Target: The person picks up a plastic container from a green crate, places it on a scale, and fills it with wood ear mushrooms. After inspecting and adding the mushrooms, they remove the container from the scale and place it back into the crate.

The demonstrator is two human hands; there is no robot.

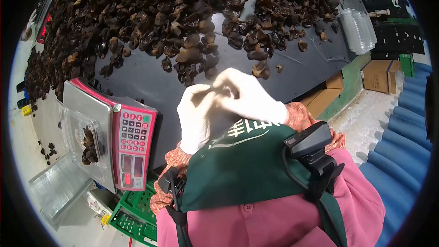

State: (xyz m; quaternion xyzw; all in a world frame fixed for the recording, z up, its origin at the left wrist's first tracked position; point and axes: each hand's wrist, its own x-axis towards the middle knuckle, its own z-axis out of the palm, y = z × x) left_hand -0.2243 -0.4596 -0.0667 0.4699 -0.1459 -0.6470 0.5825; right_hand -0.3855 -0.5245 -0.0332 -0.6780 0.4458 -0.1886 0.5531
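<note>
My left hand [194, 116], in a white glove, is closed with its thumb and fingers pinched together in front of my green apron. Against its fingertips meets my right hand [249, 92], also gloved and pinching. A tiny dark bit shows between the fingertips, too small to name. Just beyond the hands, a dark brown heap of wood ear mushrooms [151, 13] covers much of the grey table [160, 80]. To the left, a pink scale [135, 130] carries a clear plastic tray [73, 130] with a few wood ear mushrooms [89, 146] in it.
Clear plastic containers [357, 31] are stacked at the table's right corner. A green crate [132, 215] stands low on the left. Cardboard boxes [380, 76] and blue sheeting [398, 132] lie to the right. Another person's gloved hand [30, 26] appears at the far left.
</note>
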